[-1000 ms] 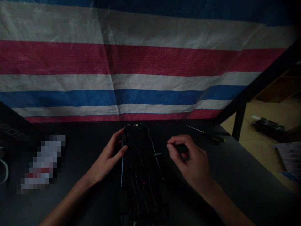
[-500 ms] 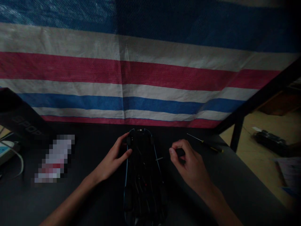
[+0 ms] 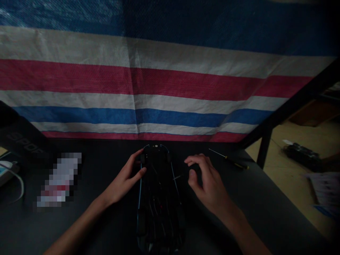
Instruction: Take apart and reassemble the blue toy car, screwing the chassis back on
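A long black chassis with thin blue edge lines (image 3: 159,198) lies lengthwise on the dark table (image 3: 92,226) in front of me. My left hand (image 3: 124,179) grips its far left corner, thumb on the blue edge. My right hand (image 3: 204,180) sits just right of the chassis, its fingers spread loosely around the dark handle of a small screwdriver (image 3: 178,176). The thin metal shaft points left onto the chassis. The handle is hard to make out in the dim light.
A second thin screwdriver with a yellow-marked handle (image 3: 231,161) lies at the table's far right. A blurred-out pack (image 3: 57,180), a black box (image 3: 21,143) and a white cable (image 3: 12,175) are on the left. A striped tarp (image 3: 159,81) hangs behind. The floor lies past the right edge.
My right hand's fingers have loosened from a tight pinch on the screwdriver handle and spread apart. The left hand and the chassis have stayed put; the view has shifted slightly.
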`<state>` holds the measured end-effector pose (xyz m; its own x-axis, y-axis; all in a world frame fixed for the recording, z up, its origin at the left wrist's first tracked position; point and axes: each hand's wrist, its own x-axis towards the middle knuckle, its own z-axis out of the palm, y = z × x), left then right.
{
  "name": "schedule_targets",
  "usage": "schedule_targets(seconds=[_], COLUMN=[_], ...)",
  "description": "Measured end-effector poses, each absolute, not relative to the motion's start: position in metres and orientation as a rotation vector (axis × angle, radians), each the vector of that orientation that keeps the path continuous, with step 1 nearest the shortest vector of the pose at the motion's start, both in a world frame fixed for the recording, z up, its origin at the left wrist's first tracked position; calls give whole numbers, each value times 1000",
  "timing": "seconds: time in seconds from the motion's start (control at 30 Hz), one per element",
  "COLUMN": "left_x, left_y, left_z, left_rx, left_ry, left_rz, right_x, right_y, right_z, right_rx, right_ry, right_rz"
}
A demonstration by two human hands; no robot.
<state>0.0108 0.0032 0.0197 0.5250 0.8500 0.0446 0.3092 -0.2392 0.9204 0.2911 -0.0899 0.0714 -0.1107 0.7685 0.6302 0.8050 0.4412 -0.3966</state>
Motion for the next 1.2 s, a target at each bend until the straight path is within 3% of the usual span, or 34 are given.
schedule_targets(seconds=[0.17,0.3,0.5,1.2], left_x=[9,21,66,73], left_y=[6,-10,-46,-38], left_z=[25,54,84,80], left_rx=[1907,2348,2747,2669], left_ry=[946,1077,885,759], left_rz=[705,769,377,427], right_x=[294,292,284,285], right_y=[-82,-82,-83,-79], right_z=[86,101,111,122], right_rx=[-1395,-1382,-1412,-1446], right_ry=[-1959,-2073,-2131,-2272], right_rz=[-18,54,47,43])
